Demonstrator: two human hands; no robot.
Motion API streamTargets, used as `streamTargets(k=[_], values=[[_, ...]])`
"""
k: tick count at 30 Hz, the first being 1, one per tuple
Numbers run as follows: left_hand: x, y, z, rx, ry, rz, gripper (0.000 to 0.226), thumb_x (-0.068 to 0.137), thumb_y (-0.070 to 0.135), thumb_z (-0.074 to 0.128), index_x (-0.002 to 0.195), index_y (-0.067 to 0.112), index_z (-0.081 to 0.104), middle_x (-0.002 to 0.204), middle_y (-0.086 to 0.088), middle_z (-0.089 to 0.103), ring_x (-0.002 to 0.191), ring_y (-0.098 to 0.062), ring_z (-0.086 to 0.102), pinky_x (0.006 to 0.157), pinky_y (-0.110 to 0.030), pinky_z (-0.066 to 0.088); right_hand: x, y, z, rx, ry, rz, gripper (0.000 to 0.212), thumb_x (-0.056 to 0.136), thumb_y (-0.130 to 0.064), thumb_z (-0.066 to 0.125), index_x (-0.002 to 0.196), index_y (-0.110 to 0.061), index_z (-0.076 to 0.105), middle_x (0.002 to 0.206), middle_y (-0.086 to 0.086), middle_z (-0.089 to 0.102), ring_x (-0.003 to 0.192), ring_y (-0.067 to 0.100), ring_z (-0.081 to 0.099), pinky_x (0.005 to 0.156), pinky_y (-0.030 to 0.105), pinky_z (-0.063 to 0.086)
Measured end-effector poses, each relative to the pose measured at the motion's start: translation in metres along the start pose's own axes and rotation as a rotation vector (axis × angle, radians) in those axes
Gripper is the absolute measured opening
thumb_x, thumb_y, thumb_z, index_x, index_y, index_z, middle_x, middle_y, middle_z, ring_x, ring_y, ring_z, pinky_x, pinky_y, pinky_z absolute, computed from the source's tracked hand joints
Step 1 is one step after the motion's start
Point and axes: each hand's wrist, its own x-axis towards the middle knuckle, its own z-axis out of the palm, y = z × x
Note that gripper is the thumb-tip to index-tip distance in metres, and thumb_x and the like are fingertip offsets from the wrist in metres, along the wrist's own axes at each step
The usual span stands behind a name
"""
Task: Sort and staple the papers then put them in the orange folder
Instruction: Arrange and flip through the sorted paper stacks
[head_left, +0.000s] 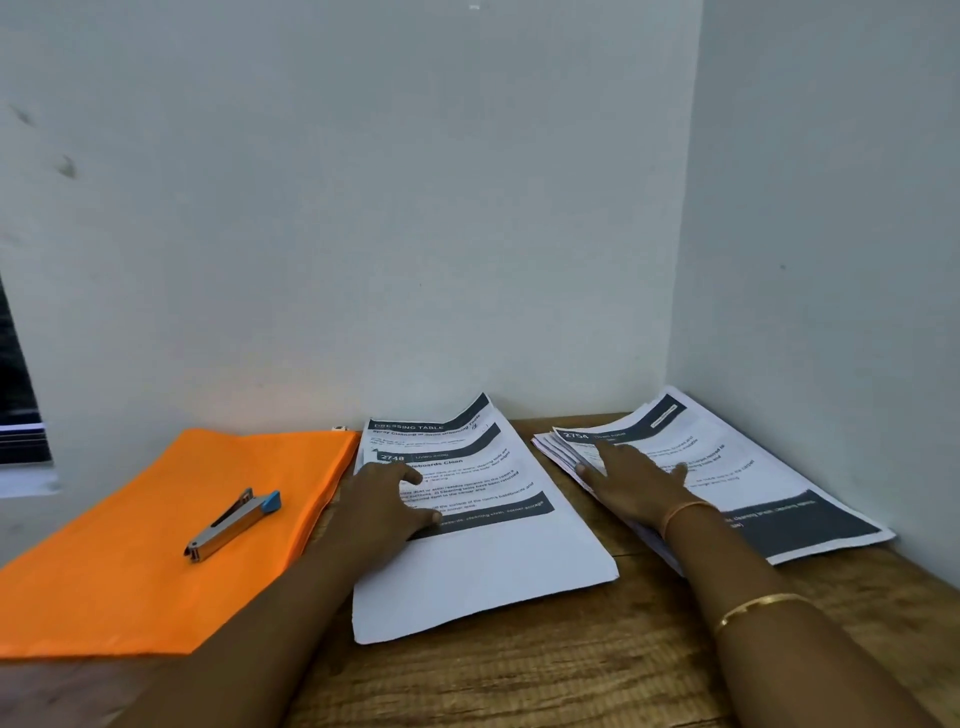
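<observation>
Resting left hand on middle paper stack, fingers apart, right hand seemingly spread flat on right stack, orange folder left of fingers

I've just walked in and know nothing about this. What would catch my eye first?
The bright orange folder lying flat on the left of the wooden table stands out most, with a silver stapler resting on it. Beside it lie two piles of printed papers: the left hand rests on the middle pile, the right hand on the corner pile.
</observation>
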Motion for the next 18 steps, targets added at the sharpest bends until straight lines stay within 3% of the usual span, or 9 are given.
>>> streamTargets(k=[4,6,8,10,12,15,18], values=[[0.003,-0.004,-0.002,-0.134,0.124,-0.050,0.046,0.072,0.004,0.076,0.115,0.013,0.060,0.121,-0.013,0.051,0.093,-0.024,0.057,0.073,-0.033,0.052,-0.009,-0.024,-0.002,-0.007,0.087,-0.115,0.053,0.095,-0.059,0.031,0.136,-0.029,0.046,0.153,-0.003,0.030,0.145,0.020,0.017,0.109,0.067,-0.003],[0.004,-0.007,-0.002,-0.172,0.176,-0.030,0.036,0.077,-0.009,0.063,0.105,0.013,0.062,0.104,-0.012,0.057,0.071,-0.019,0.055,0.054,-0.026,0.047,-0.014,-0.034,0.001,-0.079,0.060,-0.138,0.045,0.093,-0.057,0.036,0.123,-0.031,0.057,0.152,-0.001,0.031,0.145,0.021,0.013,0.106,0.070,-0.008],[0.004,-0.008,-0.001,-0.253,0.219,-0.023,0.031,0.082,-0.012,0.050,0.095,0.014,0.062,0.094,-0.007,0.058,0.060,-0.011,0.049,0.044,-0.016,0.037,-0.019,-0.042,0.004,-0.152,0.030,-0.148,0.039,0.093,-0.053,0.041,0.123,-0.033,0.056,0.154,0.002,0.026,0.146,0.024,0.008,0.102,0.073,-0.009],[0.004,-0.006,-0.002,-0.355,0.255,-0.005,0.030,0.085,-0.011,0.046,0.094,0.012,0.063,0.097,-0.006,0.060,0.064,-0.007,0.049,0.047,-0.011,0.037,-0.023,-0.049,0.008,-0.164,0.020,-0.155,0.038,0.094,-0.046,0.042,0.130,-0.035,0.049,0.154,0.004,0.025,0.147,0.025,0.007,0.101,0.074,-0.009],[0.003,-0.005,-0.004,-0.426,0.308,0.007,0.028,0.088,-0.009,0.048,0.102,0.007,0.065,0.105,-0.006,0.062,0.079,-0.010,0.053,0.061,-0.014,0.038,-0.026,-0.054,0.008,-0.117,0.030,-0.155,0.034,0.094,-0.036,0.042,0.127,-0.032,0.048,0.148,0.005,0.033,0.144,0.026,0.015,0.102,0.075,-0.007],[0.002,-0.002,-0.006,-0.514,0.387,0.012,0.027,0.090,-0.006,0.048,0.107,0.008,0.064,0.112,-0.006,0.062,0.095,-0.015,0.053,0.069,-0.019,0.039,-0.029,-0.057,0.004,-0.010,0.089,-0.130,0.009,0.092,-0.026,0.042,0.085,-0.027,0.047,0.131,0.002,0.047,0.133,0.024,0.036,0.105,0.073,-0.002],[-0.001,0.003,-0.010,-0.565,0.457,0.038,0.025,0.092,-0.004,0.048,0.109,0.009,0.061,0.107,-0.002,0.059,0.093,-0.012,0.050,0.066,-0.012,0.039,-0.028,-0.054,-0.001,0.107,0.177,-0.087,0.022,0.092,-0.025,0.042,0.071,-0.025,0.039,0.113,-0.002,0.053,0.118,0.023,0.049,0.109,0.066,0.007]])
